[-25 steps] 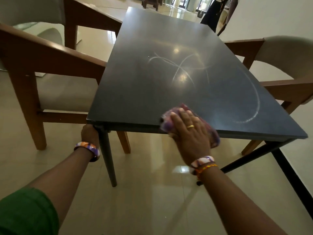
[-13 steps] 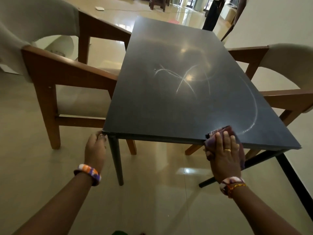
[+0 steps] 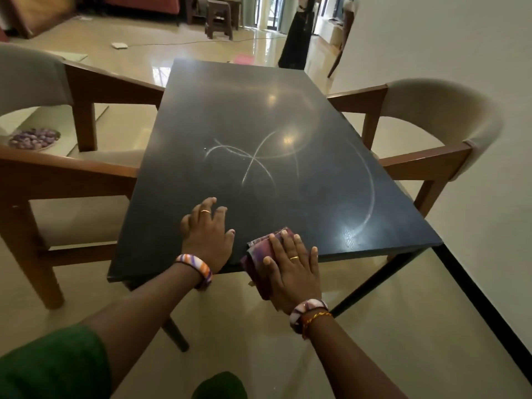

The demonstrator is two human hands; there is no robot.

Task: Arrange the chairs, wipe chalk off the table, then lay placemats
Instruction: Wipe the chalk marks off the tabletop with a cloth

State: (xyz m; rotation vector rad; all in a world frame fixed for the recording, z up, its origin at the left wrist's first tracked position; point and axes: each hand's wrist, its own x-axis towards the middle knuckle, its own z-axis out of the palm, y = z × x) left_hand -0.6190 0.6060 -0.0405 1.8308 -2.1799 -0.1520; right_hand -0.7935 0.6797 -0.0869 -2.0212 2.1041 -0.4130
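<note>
Green sleeve (image 3: pixel 51 367); striped bangle (image 3: pixel 198 266) each wrist, gold rings, perhaps red-yellow thread (image 3: pixel 316 316).

A home's dining area: beyond the fingers (image 3: pixel 214 210) stretches a dark table (image 3: pixel 259 110), flanked by cushioned wooden armchairs, one (image 3: pixel 37 174) to their left and another (image 3: pixel 431 133) to their right, on glossy cream floor tiles (image 3: pixel 178 47) running towards bright doorways.

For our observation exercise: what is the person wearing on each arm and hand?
The left hand has a gold ring and an orange, white and purple bangle, with a green sleeve above. The right hand has a gold ring, a maroon-and-white bangle and an orange thread band.
</note>
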